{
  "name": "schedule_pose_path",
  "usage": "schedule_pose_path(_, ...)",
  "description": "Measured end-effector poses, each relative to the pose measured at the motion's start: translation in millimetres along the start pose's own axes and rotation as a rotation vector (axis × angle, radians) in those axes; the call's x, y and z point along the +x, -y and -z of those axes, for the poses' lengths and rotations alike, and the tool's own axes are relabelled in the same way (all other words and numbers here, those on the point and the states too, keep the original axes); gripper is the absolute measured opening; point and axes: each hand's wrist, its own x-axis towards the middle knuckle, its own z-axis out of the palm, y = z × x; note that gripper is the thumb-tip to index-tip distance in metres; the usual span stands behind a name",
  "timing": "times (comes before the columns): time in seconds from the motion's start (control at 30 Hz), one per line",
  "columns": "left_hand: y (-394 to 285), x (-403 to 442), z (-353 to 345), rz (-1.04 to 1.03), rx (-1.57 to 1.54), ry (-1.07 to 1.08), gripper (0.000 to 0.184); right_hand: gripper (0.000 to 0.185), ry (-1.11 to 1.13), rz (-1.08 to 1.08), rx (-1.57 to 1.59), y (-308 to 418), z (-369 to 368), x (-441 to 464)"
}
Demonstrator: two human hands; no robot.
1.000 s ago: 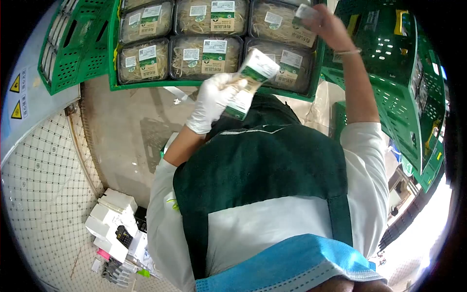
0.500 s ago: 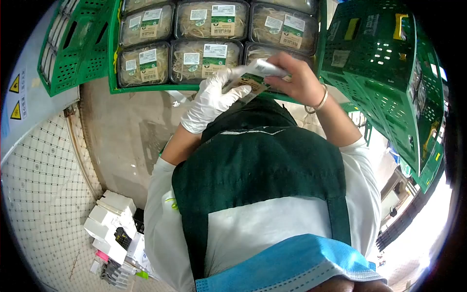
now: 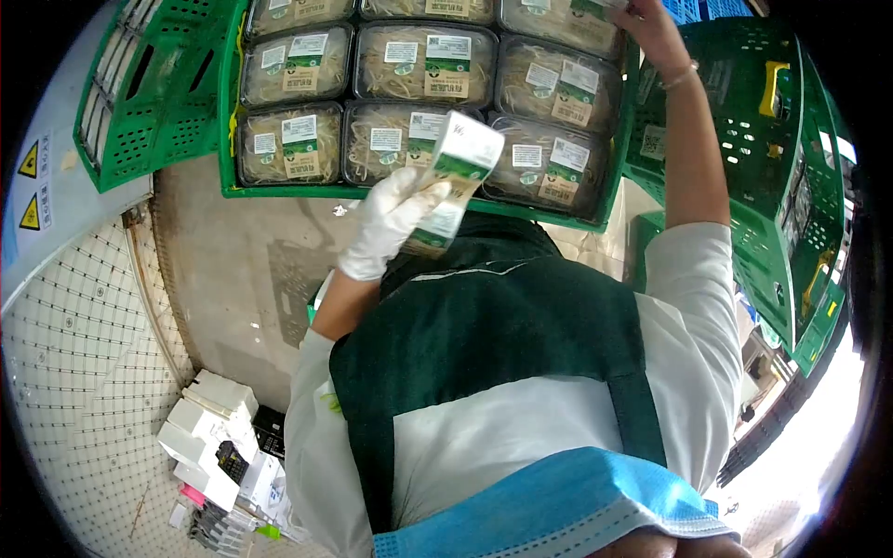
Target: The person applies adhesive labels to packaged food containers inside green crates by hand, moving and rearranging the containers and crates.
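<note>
My left hand (image 3: 395,219), in a white glove, grips a strip of printed labels (image 3: 465,153) in white, green and tan. The strip hangs over the near edge of a green crate (image 3: 419,195). Bare, with a band at the wrist, my right hand (image 3: 654,37) is at the crate's far right corner. Its fingers pinch a label (image 3: 611,4) at the frame's top edge, over a far-right pack (image 3: 558,33). Clear-lidded black trays of pale sprouts fill the crate in rows. Labels lie on the lids, as on the near-left tray (image 3: 288,144).
Another green crate (image 3: 153,84) stands at the left, holding more packs. Stacked green crates (image 3: 744,121) rise close on the right, with blue crates (image 3: 716,9) behind. White boxes (image 3: 209,418) and a calculator-like device (image 3: 231,458) sit at lower left.
My right hand has left the label strip and moved up and right to the far right tray with a label. My left hand keeps the strip, now held more upright.
</note>
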Motion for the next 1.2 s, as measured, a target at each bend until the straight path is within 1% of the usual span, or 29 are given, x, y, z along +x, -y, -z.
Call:
schedule_pose_path(0.03, -3, -5, 14, 0.018, 0.046, 0.028, 0.018, 0.032, 0.044, -0.063, -0.2, -7, -3, 5)
schedule_pose_path(0.07, 2, -9, 22, -0.071, 0.102, -0.062, 0.021, 0.035, 0.086, -0.127, -0.399, -13, -7, 10)
schedule_pose_path(0.1, 1, -12, 35, -0.083, 0.15, -0.056, 0.022, 0.039, 0.122, -0.165, -0.449, -19, -15, 15)
schedule_pose_path(0.13, -2, -15, 49, -0.098, 0.196, -0.052, 0.023, 0.041, 0.088, -0.117, -0.511, -41, -22, 20)
schedule_pose_path(0.17, 3, -21, 64, -0.019, 0.106, -0.111, 0.023, 0.041, -0.052, 0.033, -0.54, -66, -33, 17)
schedule_pose_path(0.2, -2, -25, 60, -0.088, 0.132, -0.33, 0.02, 0.04, -0.19, 0.181, -0.565, -80, -40, 14)
schedule_pose_path(0.23, 2, -24, 69, -0.172, 0.132, -0.282, 0.018, 0.042, -0.154, 0.016, -0.658, -73, -44, 10)
schedule_pose_path(0.27, 5, -22, 80, -0.254, 0.134, -0.233, 0.017, 0.042, -0.154, 0.013, -0.658, -65, -47, 4)
schedule_pose_path(0.33, 6, -16, 100, -0.235, 0.11, -0.327, 0.019, 0.047, -0.332, 0.161, -1.127, -51, -53, -5)
schedule_pose_path(0.37, 7, -5, 97, -0.356, 0.074, -0.535, 0.021, 0.051, -0.294, 0.2, -1.2, -48, -54, -6)
schedule_pose_path(0.4, 6, 6, 96, -0.36, 0.072, -0.534, 0.021, 0.05, -0.278, 0.189, -1.096, -46, -59, -8)
schedule_pose_path(0.47, -26, 25, 70, -0.258, 0.315, -0.61, 0.023, 0.049, -0.203, 0.084, -1.045, -83, -81, -10)
schedule_pose_path(0.5, -23, 37, 71, -0.239, 0.481, -0.66, 0.025, 0.036, -0.353, 0.229, -1.197, -84, -83, -11)
schedule_pose_path(0.53, -16, 52, 75, -0.224, 0.648, -0.711, 0.026, 0.036, -0.364, 0.228, -1.198, -79, -76, -8)
schedule_pose_path(0.57, -13, 63, 75, -0.417, 0.863, -0.742, 0.024, 0.033, -0.419, 0.283, -1.068, -70, -66, -6)
schedule_pose_path(0.6, -11, 69, 76, -0.368, 1.1, -0.73, 0.02, 0.03, -0.472, 0.332, -0.938, -62, -57, -10)
schedule_pose_path(0.63, -11, 76, 77, -0.295, 1.162, -0.701, 0.018, 0.039, -0.323, -0.027, -0.611, -54, -51, -32)
schedule_pose_path(0.67, -10, 81, 78, -0.227, 1.221, -0.672, 0.017, 0.039, -0.213, -0.342, -0.544, -32, -48, -59)
schedule_pose_path(0.7, -5, 81, 74, -0.369, 1.279, -0.763, 0.019, 0.04, -0.291, -0.331, -0.353, -24, -56, -94)
schedule_pose_path(0.73, -2, 83, 75, -0.387, 1.278, -0.746, 0.019, 0.042, -0.254, -0.53, -0.266, -20, -69, -128)
schedule_pose_path(0.77, 1, 88, 75, -0.453, 1.319, -0.815, 0.021, 0.046, -0.304, -0.469, -0.305, -40, -90, -160)
schedule_pose_path(0.8, 3, 92, 73, -0.518, 1.356, -0.882, 0.022, 0.051, -0.238, -0.553, -0.376, -25, -99, -180)
schedule_pose_path(0.87, -9, 94, 74, -0.337, 1.492, -0.751, 0.026, 0.063, -0.346, -0.513, -0.559, -14, -125, -187)
schedule_pose_path(0.93, -11, 97, 79, -0.325, 1.471, -0.668, 0.03, 0.063, -0.407, -0.656, -0.718, -11, -137, -169)
schedule_pose_path(0.97, -15, 97, 77, -0.316, 1.482, -0.676, 0.032, 0.063, -0.423, -0.657, -0.722, -9, -137, -158)
schedule_pose_path(1.03, -17, 98, 73, -0.287, 1.507, -0.686, 0.037, 0.06, -0.383, -0.957, -0.835, -3, -138, -139)
schedule_pose_path(1.07, -17, 97, 74, -0.307, 1.469, -0.687, 0.04, 0.056, -0.361, -0.986, -0.822, -5, -133, -137)
schedule_pose_path(1.13, -17, 100, 71, -0.156, 1.41, -0.67, 0.041, 0.053, -0.249, -1.027, -0.749, -8, -121, -132)
schedule_pose_path(1.2, -18, 110, 79, -0.144, 1.349, -0.646, 0.042, 0.052, -0.299, -1.057, -0.775, -5, -130, -134)
